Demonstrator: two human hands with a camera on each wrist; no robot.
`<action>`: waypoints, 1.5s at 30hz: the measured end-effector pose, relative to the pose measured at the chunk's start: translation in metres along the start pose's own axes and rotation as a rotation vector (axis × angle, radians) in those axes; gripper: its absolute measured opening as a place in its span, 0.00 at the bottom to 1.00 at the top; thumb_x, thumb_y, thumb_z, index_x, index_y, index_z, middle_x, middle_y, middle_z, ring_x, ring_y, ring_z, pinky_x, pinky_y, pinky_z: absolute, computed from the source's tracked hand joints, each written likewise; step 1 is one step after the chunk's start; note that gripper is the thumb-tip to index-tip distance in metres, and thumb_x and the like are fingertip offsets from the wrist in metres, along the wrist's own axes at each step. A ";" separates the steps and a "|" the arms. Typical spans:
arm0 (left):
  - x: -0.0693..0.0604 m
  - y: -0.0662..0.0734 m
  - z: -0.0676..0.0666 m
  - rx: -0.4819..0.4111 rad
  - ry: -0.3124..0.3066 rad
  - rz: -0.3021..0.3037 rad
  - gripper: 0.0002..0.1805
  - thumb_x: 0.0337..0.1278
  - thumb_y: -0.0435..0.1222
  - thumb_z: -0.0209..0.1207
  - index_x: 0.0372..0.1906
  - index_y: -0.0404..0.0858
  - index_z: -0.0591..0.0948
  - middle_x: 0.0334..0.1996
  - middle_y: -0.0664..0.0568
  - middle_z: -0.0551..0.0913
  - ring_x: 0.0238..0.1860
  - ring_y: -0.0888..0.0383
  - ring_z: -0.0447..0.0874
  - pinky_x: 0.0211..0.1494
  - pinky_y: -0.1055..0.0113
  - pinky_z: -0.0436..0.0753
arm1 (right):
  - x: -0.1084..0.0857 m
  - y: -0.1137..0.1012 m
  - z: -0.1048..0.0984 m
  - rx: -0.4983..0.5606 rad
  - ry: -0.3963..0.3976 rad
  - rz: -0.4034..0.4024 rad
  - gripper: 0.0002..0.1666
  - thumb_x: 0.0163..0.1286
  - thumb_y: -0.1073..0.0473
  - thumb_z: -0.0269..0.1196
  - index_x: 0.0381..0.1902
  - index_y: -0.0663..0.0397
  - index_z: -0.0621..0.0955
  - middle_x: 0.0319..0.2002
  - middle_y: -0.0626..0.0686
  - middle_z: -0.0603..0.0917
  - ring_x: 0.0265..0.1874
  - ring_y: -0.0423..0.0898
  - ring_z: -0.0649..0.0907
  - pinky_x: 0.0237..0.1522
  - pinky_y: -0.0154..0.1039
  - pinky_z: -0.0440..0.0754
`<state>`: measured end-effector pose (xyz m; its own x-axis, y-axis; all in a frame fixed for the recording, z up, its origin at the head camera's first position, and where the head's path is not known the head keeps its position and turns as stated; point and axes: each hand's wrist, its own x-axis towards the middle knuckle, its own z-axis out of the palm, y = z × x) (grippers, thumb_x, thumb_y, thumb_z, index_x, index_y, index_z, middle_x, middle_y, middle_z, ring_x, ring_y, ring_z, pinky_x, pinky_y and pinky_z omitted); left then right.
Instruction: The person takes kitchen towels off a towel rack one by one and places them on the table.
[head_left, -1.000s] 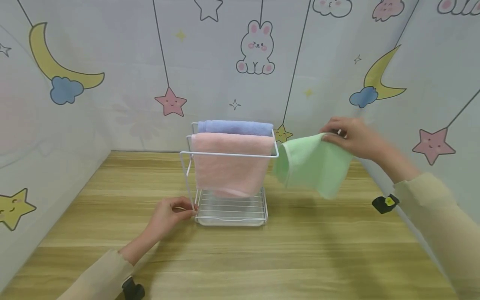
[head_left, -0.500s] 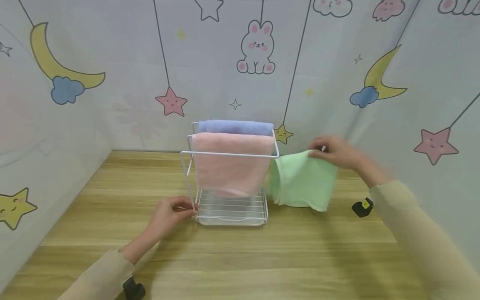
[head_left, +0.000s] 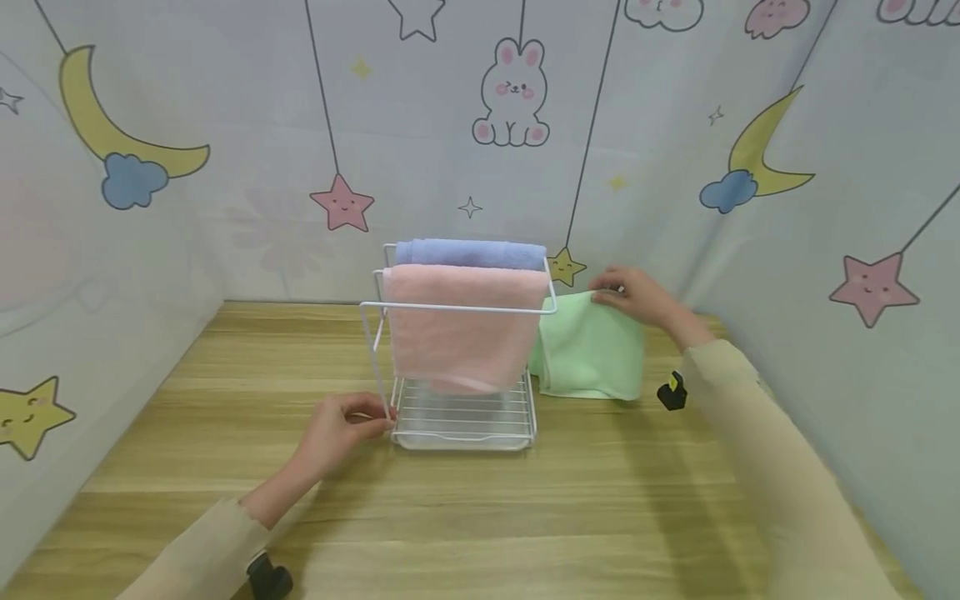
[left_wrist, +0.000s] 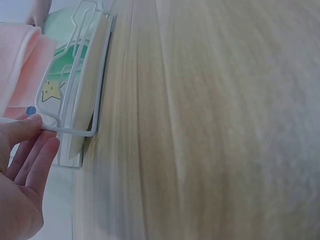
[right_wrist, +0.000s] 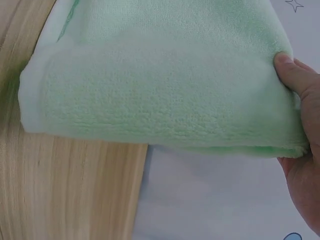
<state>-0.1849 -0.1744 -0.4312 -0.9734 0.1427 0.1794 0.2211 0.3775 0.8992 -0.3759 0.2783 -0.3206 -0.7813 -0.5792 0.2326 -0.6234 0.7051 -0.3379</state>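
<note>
White wire comes first, at the left hand (head_left: pixel 337 429): rack (head_left: pixel 461 437) pinched between thumb and fingers near the low front corner, upright on the table (head_left: pixel 450 517), presumably for steadying. Up and to the right of that hand, front bar (head_left: pixel 457 308) with no cloth over it; behind, pink cloth (head_left: pixel 465 337) draped over the next bar; farther back, blue cloth (head_left: pixel 480 253) over the rearmost, mostly hidden by the pink. Below these, just inward of the left hand, tray (head_left: pixel 461 447) at the rack's foot. Under the right hand (head_left: pixel 637 296), green cloth (head_left: pixel 592 350), folded, hanging from a pinch of thumb and fingers at the upper edge, just beside the rack's right end; contact with either rack or table hard to tell. Judging by present lie, pink and blue settled; green alone left, in hand and not draped.
</note>
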 end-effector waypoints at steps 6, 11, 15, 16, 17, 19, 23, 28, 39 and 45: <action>0.000 0.000 -0.002 0.015 -0.005 -0.002 0.06 0.51 0.31 0.70 0.36 0.34 0.87 0.41 0.41 0.89 0.35 0.64 0.88 0.40 0.75 0.86 | 0.013 0.009 0.007 0.016 -0.007 0.038 0.13 0.70 0.62 0.62 0.49 0.62 0.84 0.48 0.63 0.87 0.49 0.58 0.84 0.56 0.56 0.81; 0.002 -0.001 -0.003 0.014 -0.009 -0.002 0.06 0.51 0.30 0.69 0.35 0.33 0.86 0.41 0.40 0.89 0.36 0.65 0.88 0.41 0.75 0.86 | 0.024 0.014 0.012 0.040 -0.012 0.064 0.13 0.69 0.63 0.63 0.50 0.63 0.84 0.50 0.64 0.86 0.51 0.59 0.84 0.58 0.56 0.80; 0.004 -0.003 -0.003 0.014 -0.015 0.003 0.05 0.52 0.30 0.69 0.35 0.33 0.86 0.40 0.40 0.89 0.35 0.67 0.87 0.41 0.74 0.86 | 0.031 0.018 0.015 0.071 -0.010 0.076 0.15 0.69 0.63 0.64 0.50 0.65 0.83 0.51 0.65 0.86 0.51 0.60 0.84 0.59 0.56 0.80; 0.004 -0.004 -0.003 0.014 -0.017 0.002 0.05 0.52 0.30 0.69 0.35 0.34 0.86 0.41 0.40 0.89 0.35 0.68 0.87 0.41 0.74 0.86 | 0.032 0.019 0.015 0.074 -0.009 0.076 0.15 0.68 0.62 0.64 0.50 0.65 0.83 0.50 0.65 0.86 0.51 0.60 0.84 0.58 0.56 0.80; 0.004 -0.004 -0.002 0.015 -0.019 0.001 0.05 0.53 0.30 0.69 0.35 0.34 0.86 0.41 0.40 0.89 0.36 0.68 0.87 0.42 0.74 0.86 | 0.033 0.020 0.016 0.078 -0.010 0.073 0.14 0.68 0.63 0.64 0.50 0.64 0.83 0.50 0.65 0.86 0.50 0.60 0.84 0.58 0.55 0.80; 0.004 -0.005 -0.003 0.015 -0.027 -0.007 0.05 0.53 0.31 0.69 0.35 0.35 0.86 0.41 0.41 0.89 0.36 0.68 0.87 0.42 0.74 0.86 | 0.033 0.022 0.018 0.080 -0.010 0.066 0.13 0.67 0.63 0.65 0.48 0.63 0.84 0.48 0.64 0.87 0.48 0.58 0.84 0.56 0.54 0.81; 0.003 -0.005 -0.003 0.024 -0.035 -0.002 0.05 0.54 0.31 0.68 0.36 0.35 0.86 0.41 0.41 0.89 0.36 0.68 0.87 0.42 0.74 0.86 | 0.032 0.025 0.020 0.071 -0.010 0.059 0.12 0.67 0.64 0.65 0.47 0.60 0.85 0.47 0.61 0.87 0.46 0.54 0.84 0.53 0.49 0.83; 0.002 -0.001 -0.003 0.020 -0.033 0.016 0.06 0.53 0.32 0.69 0.36 0.35 0.87 0.41 0.41 0.89 0.37 0.65 0.88 0.41 0.74 0.86 | 0.028 0.029 0.022 0.053 -0.037 0.058 0.14 0.67 0.68 0.64 0.50 0.61 0.84 0.47 0.62 0.87 0.44 0.54 0.83 0.49 0.46 0.82; 0.000 -0.001 -0.001 0.017 -0.028 0.008 0.05 0.53 0.29 0.68 0.35 0.34 0.86 0.41 0.40 0.89 0.37 0.67 0.87 0.42 0.75 0.86 | 0.020 0.032 0.025 0.108 -0.111 0.118 0.19 0.68 0.73 0.59 0.56 0.63 0.81 0.56 0.66 0.82 0.57 0.62 0.80 0.63 0.59 0.77; -0.002 -0.001 -0.001 0.020 -0.024 0.006 0.05 0.53 0.29 0.68 0.36 0.33 0.86 0.41 0.40 0.89 0.38 0.66 0.87 0.42 0.75 0.86 | 0.019 0.035 0.029 0.112 -0.113 0.165 0.19 0.69 0.72 0.58 0.57 0.60 0.81 0.58 0.65 0.81 0.58 0.60 0.78 0.63 0.58 0.76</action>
<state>-0.1836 -0.1765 -0.4322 -0.9703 0.1671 0.1748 0.2282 0.3944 0.8901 -0.4123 0.2800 -0.3550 -0.8597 -0.5067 0.0649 -0.4755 0.7475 -0.4639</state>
